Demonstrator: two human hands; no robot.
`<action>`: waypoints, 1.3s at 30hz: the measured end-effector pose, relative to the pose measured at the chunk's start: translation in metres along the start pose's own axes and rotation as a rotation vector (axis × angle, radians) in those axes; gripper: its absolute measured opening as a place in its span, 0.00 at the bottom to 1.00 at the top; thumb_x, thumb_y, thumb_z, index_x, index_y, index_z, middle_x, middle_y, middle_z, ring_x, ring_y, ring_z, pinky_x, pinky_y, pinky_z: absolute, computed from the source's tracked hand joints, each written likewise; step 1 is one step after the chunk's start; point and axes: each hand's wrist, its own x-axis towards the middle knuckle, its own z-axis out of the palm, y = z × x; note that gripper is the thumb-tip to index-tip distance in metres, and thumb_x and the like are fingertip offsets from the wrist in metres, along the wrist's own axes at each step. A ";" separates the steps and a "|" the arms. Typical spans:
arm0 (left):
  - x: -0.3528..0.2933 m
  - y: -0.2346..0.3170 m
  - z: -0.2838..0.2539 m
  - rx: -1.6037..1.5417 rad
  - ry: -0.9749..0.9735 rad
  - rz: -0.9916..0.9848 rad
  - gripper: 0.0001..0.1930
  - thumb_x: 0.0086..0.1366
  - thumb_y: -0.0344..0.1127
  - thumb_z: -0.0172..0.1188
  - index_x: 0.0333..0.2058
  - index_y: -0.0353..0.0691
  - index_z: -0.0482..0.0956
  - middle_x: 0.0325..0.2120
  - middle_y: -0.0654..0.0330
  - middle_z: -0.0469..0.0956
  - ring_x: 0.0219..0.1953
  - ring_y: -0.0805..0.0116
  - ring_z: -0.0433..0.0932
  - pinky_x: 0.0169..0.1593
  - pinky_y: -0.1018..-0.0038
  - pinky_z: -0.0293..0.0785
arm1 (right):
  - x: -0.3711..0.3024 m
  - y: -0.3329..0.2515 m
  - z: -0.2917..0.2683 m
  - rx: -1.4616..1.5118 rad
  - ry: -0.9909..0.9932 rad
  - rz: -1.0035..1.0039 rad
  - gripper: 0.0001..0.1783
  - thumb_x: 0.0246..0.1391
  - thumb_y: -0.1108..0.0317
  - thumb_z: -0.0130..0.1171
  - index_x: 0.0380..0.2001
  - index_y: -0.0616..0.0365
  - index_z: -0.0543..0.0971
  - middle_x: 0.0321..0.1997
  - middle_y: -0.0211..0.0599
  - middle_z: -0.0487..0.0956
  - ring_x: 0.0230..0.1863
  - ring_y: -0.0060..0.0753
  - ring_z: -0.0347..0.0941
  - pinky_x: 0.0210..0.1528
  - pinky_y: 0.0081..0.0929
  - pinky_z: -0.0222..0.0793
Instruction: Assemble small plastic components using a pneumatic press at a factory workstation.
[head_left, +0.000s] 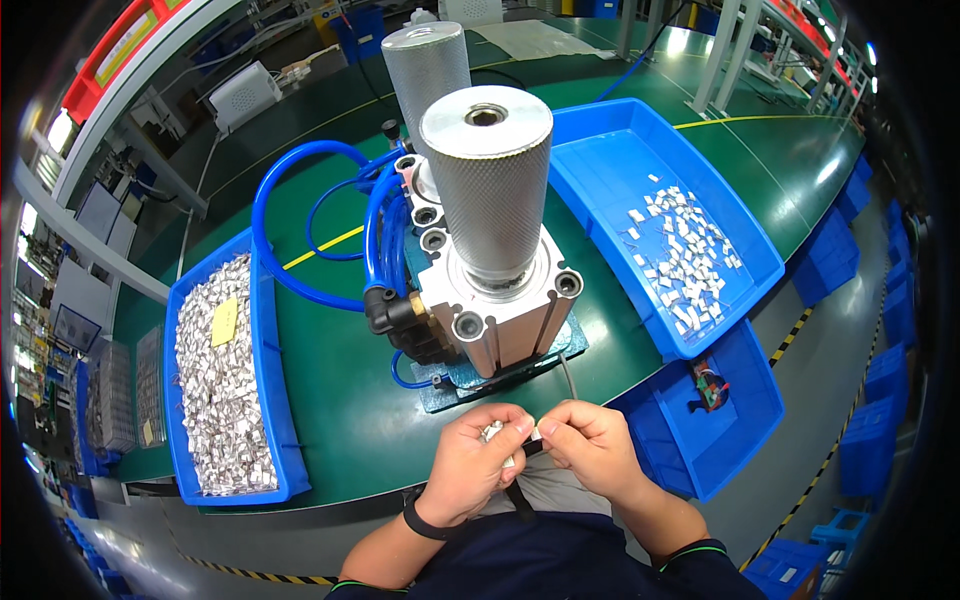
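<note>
My left hand (470,462) is closed around a few small white rectangular parts (494,431), which show between its thumb and fingers. Close beside it, my right hand (592,447) pinches a tiny white part (535,435) between thumb and forefinger. The two sets of fingertips almost meet in front of the table's near edge, above my lap. Just beyond them stands a pneumatic press (500,310) with a knurled silver cylinder (490,190) on top. What the curled fingers cover is hidden.
A blue bin (285,440) heaped with silvery-white parts and a yellow note stands left. Another blue bin (690,345) with scattered white parts stands right, above a lower blue tray (735,440). Blue air hoses (262,235) loop left of the press on the green table (350,430).
</note>
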 end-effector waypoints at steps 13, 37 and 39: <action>0.013 -0.001 -0.001 -0.035 0.124 -0.017 0.09 0.63 0.30 0.58 0.39 0.33 0.74 0.17 0.62 0.69 0.12 0.77 0.64 0.12 0.82 0.50 | 0.030 -0.009 -0.005 -0.123 0.112 0.153 0.12 0.56 0.64 0.58 0.26 0.63 0.77 0.19 0.24 0.72 0.17 0.09 0.62 0.18 0.11 0.56; 0.023 -0.002 0.006 -0.042 0.174 -0.019 0.07 0.63 0.31 0.57 0.38 0.36 0.74 0.18 0.62 0.67 0.12 0.75 0.64 0.13 0.82 0.50 | 0.046 -0.010 -0.008 -0.122 0.112 0.112 0.09 0.54 0.69 0.59 0.30 0.67 0.78 0.24 0.30 0.77 0.27 0.14 0.70 0.29 0.13 0.65; 0.022 -0.004 0.005 -0.056 0.174 -0.014 0.06 0.63 0.31 0.57 0.38 0.37 0.75 0.18 0.62 0.67 0.12 0.75 0.64 0.12 0.82 0.50 | 0.047 -0.008 -0.009 -0.123 0.107 0.114 0.10 0.54 0.69 0.59 0.30 0.68 0.78 0.25 0.30 0.77 0.27 0.14 0.71 0.29 0.14 0.65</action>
